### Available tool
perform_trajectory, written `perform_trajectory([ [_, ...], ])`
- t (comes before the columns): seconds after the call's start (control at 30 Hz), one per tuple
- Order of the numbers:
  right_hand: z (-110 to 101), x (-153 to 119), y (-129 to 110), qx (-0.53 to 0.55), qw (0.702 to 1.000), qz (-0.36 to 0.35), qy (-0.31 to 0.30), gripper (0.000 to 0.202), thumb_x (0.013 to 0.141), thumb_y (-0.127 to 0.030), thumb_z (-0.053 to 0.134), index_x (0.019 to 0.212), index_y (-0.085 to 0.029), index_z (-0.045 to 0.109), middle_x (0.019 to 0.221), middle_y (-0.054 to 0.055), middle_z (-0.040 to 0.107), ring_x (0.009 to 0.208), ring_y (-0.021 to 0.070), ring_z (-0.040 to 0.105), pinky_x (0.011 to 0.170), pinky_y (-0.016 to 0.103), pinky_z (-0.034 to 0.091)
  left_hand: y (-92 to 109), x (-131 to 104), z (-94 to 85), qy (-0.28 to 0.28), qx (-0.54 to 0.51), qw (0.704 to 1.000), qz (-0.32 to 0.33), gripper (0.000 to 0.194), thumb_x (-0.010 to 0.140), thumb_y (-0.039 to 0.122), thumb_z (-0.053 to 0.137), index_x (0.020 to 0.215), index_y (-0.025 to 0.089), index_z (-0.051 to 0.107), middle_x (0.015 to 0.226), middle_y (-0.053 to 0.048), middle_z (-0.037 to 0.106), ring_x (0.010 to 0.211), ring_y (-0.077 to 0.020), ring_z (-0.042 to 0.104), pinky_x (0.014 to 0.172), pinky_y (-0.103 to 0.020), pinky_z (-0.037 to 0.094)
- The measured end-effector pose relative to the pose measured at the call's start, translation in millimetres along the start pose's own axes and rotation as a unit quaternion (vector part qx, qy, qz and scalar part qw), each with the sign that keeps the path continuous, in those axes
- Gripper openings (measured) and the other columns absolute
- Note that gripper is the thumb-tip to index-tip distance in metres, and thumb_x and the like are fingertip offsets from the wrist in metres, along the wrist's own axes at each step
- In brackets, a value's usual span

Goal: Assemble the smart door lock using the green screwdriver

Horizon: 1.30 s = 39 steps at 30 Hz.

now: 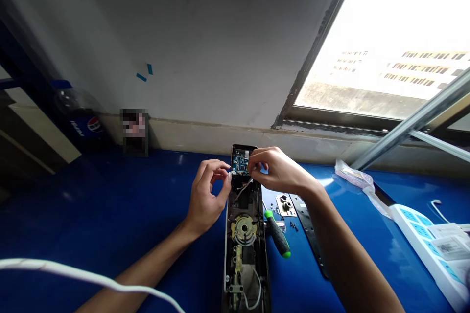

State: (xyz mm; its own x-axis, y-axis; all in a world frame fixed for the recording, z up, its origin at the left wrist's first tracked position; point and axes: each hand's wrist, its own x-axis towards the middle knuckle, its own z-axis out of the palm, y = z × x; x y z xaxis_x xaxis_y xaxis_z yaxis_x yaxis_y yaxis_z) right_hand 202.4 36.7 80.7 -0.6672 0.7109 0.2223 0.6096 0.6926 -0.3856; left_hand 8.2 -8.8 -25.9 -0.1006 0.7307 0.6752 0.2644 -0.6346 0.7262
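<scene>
Pepsi lettering, round logo, both on a bottle, print on white packet unreadable

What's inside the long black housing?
Visible: a blue circuit board at the far end, a round metal part midway, and a looped white wire nearer the camera. The right hand hides part of the board; anything beneath these parts is covered.

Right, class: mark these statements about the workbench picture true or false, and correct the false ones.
1. The screwdriver lies to the right of the opened device. True.
2. The screwdriver's handle is entirely red. False: it is green and dark grey.
3. The left hand and right hand are both at the circuit board. True.
4. The power strip is left of the device. False: the power strip is on the right.
5. The bottle has a blue cap. True.
</scene>
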Motion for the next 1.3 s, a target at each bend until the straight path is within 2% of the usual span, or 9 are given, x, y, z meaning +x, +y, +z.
perform_trajectory([
  [0.17, 1, -1, 3, 0.015, 0.999, -0.021, -0.021, 0.016, 0.076, -0.01, 0.06, 0.071, -0.017, 0.073, 0.082, 0.001, 0.069, 0.074, 0.0112, 0.058, 0.07, 0.025, 0.045, 1, -1, 2.0, -0.009, 0.007, 1.0, -0.008, 0.017, 0.097, 0.017, 0.066, 0.113, 0.023, 0.063, 0.113, -0.004, 0.058, 0.091, -0.0144, 0.067, 0.085, -0.031, 0.059],
  [0.37, 8, 2, -1, 0.022, 0.999, -0.034, -0.009, 0.025, 0.077, -0.006, 0.063, 0.096, -0.019, 0.073, 0.088, -0.001, 0.07, 0.072, 0.0097, 0.054, 0.066, 0.022, 0.043, 1, 0, 3.7, -0.002, 0.012, 1.0, -0.008, 0.018, 0.097, 0.017, 0.068, 0.113, 0.023, 0.064, 0.112, -0.004, 0.058, 0.094, -0.0149, 0.067, 0.085, -0.031, 0.06],
  [0.53, 15, 7, -4, 0.006, 0.999, -0.029, 0.023, 0.022, 0.083, -0.01, 0.064, 0.099, -0.018, 0.077, 0.088, 0.001, 0.072, 0.073, 0.01, 0.056, 0.067, 0.022, 0.043, -1, 0, 5.0, 0.004, 0.016, 1.0, -0.01, 0.019, 0.095, 0.017, 0.069, 0.113, 0.022, 0.064, 0.112, -0.005, 0.058, 0.095, -0.016, 0.067, 0.086, -0.032, 0.06],
  [0.73, 23, 10, -4, -0.009, 0.999, -0.028, 0.012, 0.025, 0.081, -0.009, 0.065, 0.098, -0.017, 0.079, 0.092, 0.003, 0.076, 0.076, 0.0123, 0.061, 0.073, 0.024, 0.048, -2, -1, 3.6, 0.007, 0.027, 1.0, -0.012, 0.015, 0.099, 0.018, 0.062, 0.113, 0.022, 0.063, 0.115, -0.007, 0.058, 0.104, -0.019, 0.064, 0.09, -0.034, 0.059],
  [0.9, 27, 12, -7, -0.032, 0.999, -0.028, 0.01, 0.018, 0.085, -0.011, 0.067, 0.093, -0.019, 0.081, 0.089, 0.003, 0.077, 0.079, 0.0141, 0.065, 0.075, 0.025, 0.049, -6, -2, 1.6, -0.021, 0.008, 0.998, -0.062, 0.021, 0.1, 0.023, 0.06, 0.121, 0.023, 0.059, 0.121, -0.008, 0.058, 0.109, -0.021, 0.063, 0.094, -0.036, 0.056],
  [1.03, 32, 11, -12, -0.065, 0.997, -0.017, 0.025, 0.02, 0.09, -0.012, 0.065, 0.097, -0.02, 0.082, 0.091, 0.004, 0.077, 0.077, 0.0148, 0.066, 0.075, 0.027, 0.049, -7, -3, 2.1, -0.038, -0.051, 0.991, -0.121, 0.026, 0.1, 0.023, 0.059, 0.126, 0.024, 0.056, 0.127, -0.009, 0.06, 0.114, -0.0225, 0.064, 0.098, -0.039, 0.054],
  [1.17, 37, 9, -17, -0.11, 0.993, -0.003, 0.033, 0.023, 0.095, -0.013, 0.059, 0.097, -0.021, 0.081, 0.094, 0.006, 0.078, 0.088, 0.0198, 0.069, 0.08, 0.031, 0.048, -6, -3, 1.9, -0.047, -0.116, 0.978, -0.169, 0.033, 0.095, 0.02, 0.06, 0.127, 0.024, 0.054, 0.132, -0.01, 0.058, 0.114, -0.0239, 0.065, 0.094, -0.037, 0.056],
  [1.3, 38, 7, -22, -0.144, 0.989, 0.018, 0.036, 0.021, 0.095, -0.014, 0.06, 0.096, -0.022, 0.08, 0.091, 0.005, 0.078, 0.085, 0.0199, 0.069, 0.074, 0.03, 0.045, -5, -1, 0.1, -0.05, -0.17, 0.962, -0.208, 0.037, 0.093, 0.021, 0.062, 0.128, 0.024, 0.053, 0.138, -0.01, 0.056, 0.115, -0.0239, 0.065, 0.093, -0.036, 0.056],
])
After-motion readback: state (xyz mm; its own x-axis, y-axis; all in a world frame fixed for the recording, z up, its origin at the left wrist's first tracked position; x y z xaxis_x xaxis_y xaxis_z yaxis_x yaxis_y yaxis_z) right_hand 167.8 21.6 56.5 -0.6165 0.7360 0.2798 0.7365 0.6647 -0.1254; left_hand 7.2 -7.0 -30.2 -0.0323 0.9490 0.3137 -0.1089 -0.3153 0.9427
